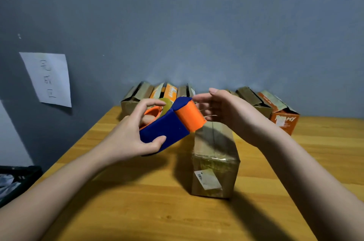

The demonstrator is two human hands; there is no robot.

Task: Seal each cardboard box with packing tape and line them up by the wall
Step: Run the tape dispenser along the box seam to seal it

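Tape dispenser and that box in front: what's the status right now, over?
Left hand grips blue-orange tape dispenser. Right hand open, hovering beyond it. Brown box upright, taped over top. Nothing blocking.

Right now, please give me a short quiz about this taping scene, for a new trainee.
1. True or false: the left hand grips the blue and orange tape dispenser.
2. The box being taped stands where? A) in the row at the wall B) alone on the wooden table, nearer the person C) in the black basket
3. Fill in: the right hand has straight fingers and holds ____.

Key:
1. True; its fingers and thumb curl round the dispenser's blue body.
2. B; the other boxes are lined up by the grey wall.
3. Nothing; it is open beside the dispenser's orange end, above the box.
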